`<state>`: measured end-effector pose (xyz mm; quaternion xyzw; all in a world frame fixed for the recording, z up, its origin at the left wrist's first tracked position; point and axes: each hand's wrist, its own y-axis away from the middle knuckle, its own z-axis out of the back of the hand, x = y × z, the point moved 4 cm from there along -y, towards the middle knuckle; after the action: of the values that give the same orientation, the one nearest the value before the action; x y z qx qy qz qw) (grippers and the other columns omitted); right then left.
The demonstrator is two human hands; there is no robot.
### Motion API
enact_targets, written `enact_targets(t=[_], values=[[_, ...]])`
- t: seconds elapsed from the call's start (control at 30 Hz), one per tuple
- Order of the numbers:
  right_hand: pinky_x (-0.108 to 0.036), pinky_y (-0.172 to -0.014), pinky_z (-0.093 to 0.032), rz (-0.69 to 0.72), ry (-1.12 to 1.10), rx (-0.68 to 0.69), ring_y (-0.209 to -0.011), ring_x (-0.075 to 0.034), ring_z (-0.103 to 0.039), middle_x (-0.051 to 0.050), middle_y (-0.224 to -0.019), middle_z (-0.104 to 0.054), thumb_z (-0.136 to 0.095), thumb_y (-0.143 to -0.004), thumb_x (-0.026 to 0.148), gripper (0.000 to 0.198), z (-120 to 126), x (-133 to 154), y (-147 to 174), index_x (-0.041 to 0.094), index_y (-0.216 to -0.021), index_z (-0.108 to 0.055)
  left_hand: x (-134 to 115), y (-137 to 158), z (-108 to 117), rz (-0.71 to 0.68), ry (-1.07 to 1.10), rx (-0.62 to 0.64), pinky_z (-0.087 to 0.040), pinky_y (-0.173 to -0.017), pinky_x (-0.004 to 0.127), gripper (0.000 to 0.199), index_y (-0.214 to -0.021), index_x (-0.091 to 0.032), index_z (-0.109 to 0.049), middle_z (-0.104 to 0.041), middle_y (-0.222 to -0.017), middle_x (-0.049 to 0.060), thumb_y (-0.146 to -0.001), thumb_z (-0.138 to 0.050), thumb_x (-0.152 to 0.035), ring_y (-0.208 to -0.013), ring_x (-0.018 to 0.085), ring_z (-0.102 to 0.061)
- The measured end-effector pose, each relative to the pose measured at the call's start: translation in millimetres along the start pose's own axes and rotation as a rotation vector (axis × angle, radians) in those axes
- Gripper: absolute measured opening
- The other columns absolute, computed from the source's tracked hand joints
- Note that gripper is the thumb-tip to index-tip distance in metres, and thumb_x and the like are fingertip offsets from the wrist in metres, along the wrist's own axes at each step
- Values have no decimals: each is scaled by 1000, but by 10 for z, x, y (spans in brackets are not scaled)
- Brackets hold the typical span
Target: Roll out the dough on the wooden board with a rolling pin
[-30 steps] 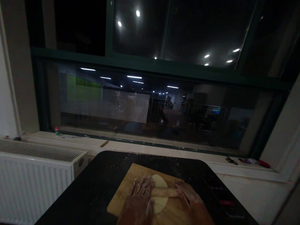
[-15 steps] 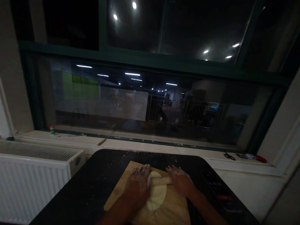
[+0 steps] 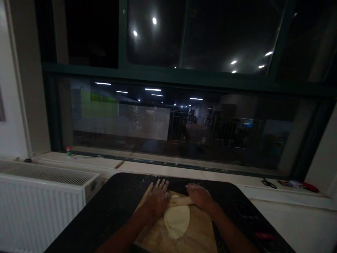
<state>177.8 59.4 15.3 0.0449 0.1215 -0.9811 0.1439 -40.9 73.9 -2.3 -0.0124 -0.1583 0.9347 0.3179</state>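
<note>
A pale wooden rolling pin point(image 3: 181, 201) lies across the far part of a flat round of dough point(image 3: 177, 221). My left hand point(image 3: 158, 198), dusted with flour, holds the pin's left end under its palm, fingers stretched forward past it. My right hand point(image 3: 199, 195) covers the pin's right end, its fingers bent over and beyond it. Both ends of the pin are hidden under my hands. Beneath the dough is a wooden board point(image 3: 202, 232), and a small strip of dough shows beyond the pin.
The board rests on a black table point(image 3: 116, 203) sprinkled with flour. A dark phone-like device point(image 3: 252, 221) lies at the right. On the windowsill are scissors point(image 3: 269, 183), a red item point(image 3: 310, 187) and a small green bottle point(image 3: 68, 151). A white radiator point(image 3: 42, 200) stands left.
Both hands have rolled the pin forward, from across the dough's middle toward its far edge. More of the near dough shows. The camera view has shifted slightly.
</note>
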Motion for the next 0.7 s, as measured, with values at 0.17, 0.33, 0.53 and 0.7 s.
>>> enact_targets(t=[0.17, 0.33, 0.53, 0.7], values=[[-42, -113, -49, -74, 59, -82, -132, -28, -61, -17, -141, -63, -38, -99, 12, 46, 46, 194, 560, 12, -134, -67, -227, 289, 161, -46, -20, -181, -40, -120, 58, 51, -149, -11, -51, -48, -158, 16, -105, -33, -27, -148, 34, -42], [-36, -106, -55, -91, 41, -306, -125, -25, -66, -9, -134, -70, -42, -102, 21, 40, 106, 434, 1091, 21, -130, -71, -396, 739, 280, -143, -22, -344, -49, -116, 53, 50, -150, -12, -51, -56, -152, 14, -104, -33, -21, -142, 32, -50], [-35, -103, -59, 79, -70, -562, -118, -22, -71, -2, -132, -71, -48, -104, 38, 37, 115, 579, 1593, 26, -132, -69, -414, 1343, 447, -237, 34, -346, -53, -115, 42, 67, -165, -21, -22, -45, -158, 6, -101, -43, -24, -140, 28, -54], [-38, -104, -58, 43, -134, -486, -122, -24, -68, -4, -136, -69, -43, -105, 42, 42, 23, 478, 1413, 24, -135, -67, -347, 1198, 397, -186, 86, -327, -50, -117, 42, 62, -163, -25, -29, -49, -157, 5, -103, -43, -29, -141, 28, -53]])
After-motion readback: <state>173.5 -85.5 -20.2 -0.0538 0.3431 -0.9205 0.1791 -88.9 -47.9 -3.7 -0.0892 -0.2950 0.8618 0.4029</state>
